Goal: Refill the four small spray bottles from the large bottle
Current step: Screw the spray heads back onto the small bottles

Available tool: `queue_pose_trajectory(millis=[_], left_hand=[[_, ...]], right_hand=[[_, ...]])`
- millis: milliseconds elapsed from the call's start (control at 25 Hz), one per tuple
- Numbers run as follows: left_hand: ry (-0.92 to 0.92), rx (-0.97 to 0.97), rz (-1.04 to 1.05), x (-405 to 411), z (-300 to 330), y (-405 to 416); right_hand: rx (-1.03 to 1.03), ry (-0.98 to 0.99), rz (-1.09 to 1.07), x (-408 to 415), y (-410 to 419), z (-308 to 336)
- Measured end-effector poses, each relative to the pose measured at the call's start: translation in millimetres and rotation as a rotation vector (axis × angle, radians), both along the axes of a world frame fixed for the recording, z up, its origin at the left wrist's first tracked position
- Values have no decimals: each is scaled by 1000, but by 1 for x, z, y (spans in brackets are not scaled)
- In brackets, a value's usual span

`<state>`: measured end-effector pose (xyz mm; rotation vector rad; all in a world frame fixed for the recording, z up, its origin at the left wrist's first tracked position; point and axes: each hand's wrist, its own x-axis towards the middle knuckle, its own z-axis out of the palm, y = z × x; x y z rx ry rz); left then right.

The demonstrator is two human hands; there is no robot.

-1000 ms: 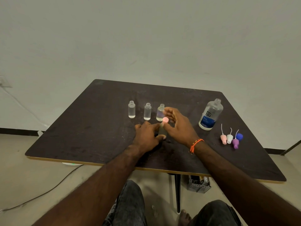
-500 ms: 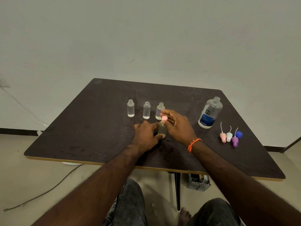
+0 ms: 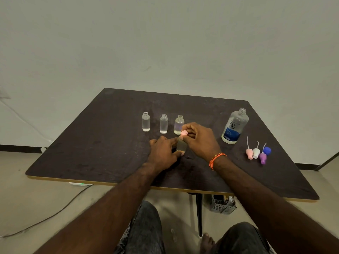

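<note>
Head view: fourth bottle upright on table, near the front middle, gripped low round its body by left hand, thumb and fingers curled about it; right hand directly above, fingertips pinching pink cap that sits on the neck. Long axis of bottle vertical, cap in line with it, so any twist turns about that upright line, with the right hand on top and the left bracing beneath. Cannot tell whether cap is being screwed on or off, nor how full this bottle is. Three more small bottles in a row just behind, uncapped, upright, some clear liquid in each. Big bottle well to the right, open-necked, nearer the right hand. Loose spray tops, pink, white and purple, plus a blue cap, lying beyond it on the right. Probably a late step: three small bottles and the big one yet to be capped
</note>
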<state>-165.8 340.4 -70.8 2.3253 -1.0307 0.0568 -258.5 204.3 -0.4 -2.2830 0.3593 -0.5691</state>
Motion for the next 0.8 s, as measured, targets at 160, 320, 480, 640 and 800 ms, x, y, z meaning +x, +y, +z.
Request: queue_pose_trajectory(millis=[160, 320, 480, 640, 800], left_hand=[[0, 5, -16, 0, 5, 0], [-7, 39, -30, 12, 10, 15], [-26, 60, 58, 38, 14, 61], [3, 47, 201, 66, 18, 105], [27, 59, 306, 96, 18, 127]], right_hand=[[58, -15, -65, 1, 0, -5], [129, 33, -43, -1, 15, -29], [81, 82, 68, 24, 49, -43], [58, 134, 190, 66, 94, -43], [46, 180, 241, 108, 120, -40]])
